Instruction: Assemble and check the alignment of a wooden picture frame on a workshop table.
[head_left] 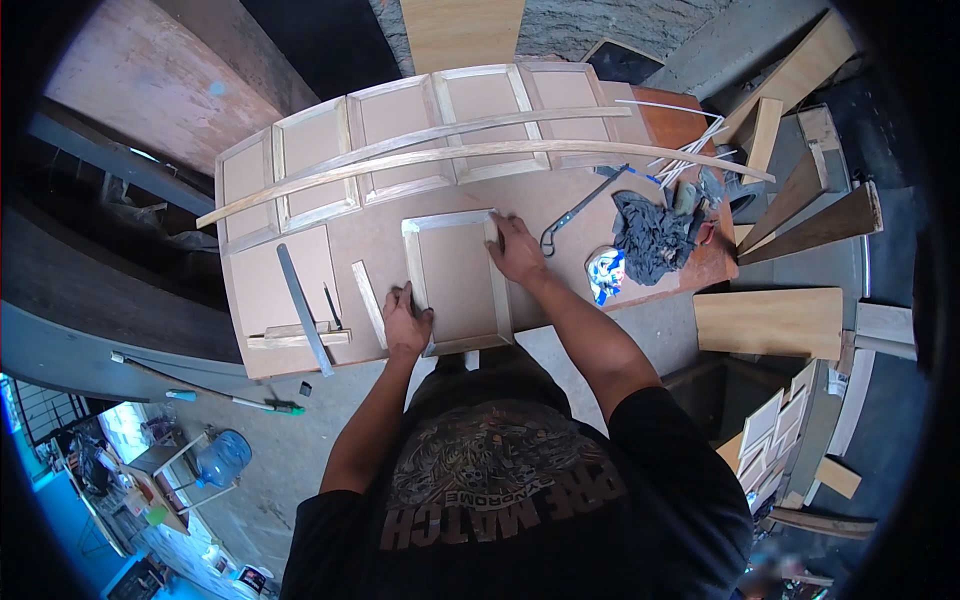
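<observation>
A rectangular wooden frame (pixel 413 262) lies on a brown board (pixel 375 215) on the work table, in front of my torso. My left hand (pixel 408 322) grips its left rail near the lower corner, fingers curled against the wood. At the upper part of the right rail, my right hand (pixel 518 250) holds the frame with bent fingers. Just left of my left hand rests a short pale wood strip (pixel 369 302). Farther left lie a grey metal straightedge (pixel 303 308), a thin dark pencil-like tool (pixel 331 304) and small wood pieces (pixel 285 339).
A row of framed panels (pixel 400 140) spans the table's far side, with long wood strips (pixel 480 150) across it. To the right lie a saw (pixel 580 208), a dark cloth (pixel 655 238), a blue-white packet (pixel 605 274) and thin white sticks (pixel 690 148). Boards (pixel 770 322) stand beyond.
</observation>
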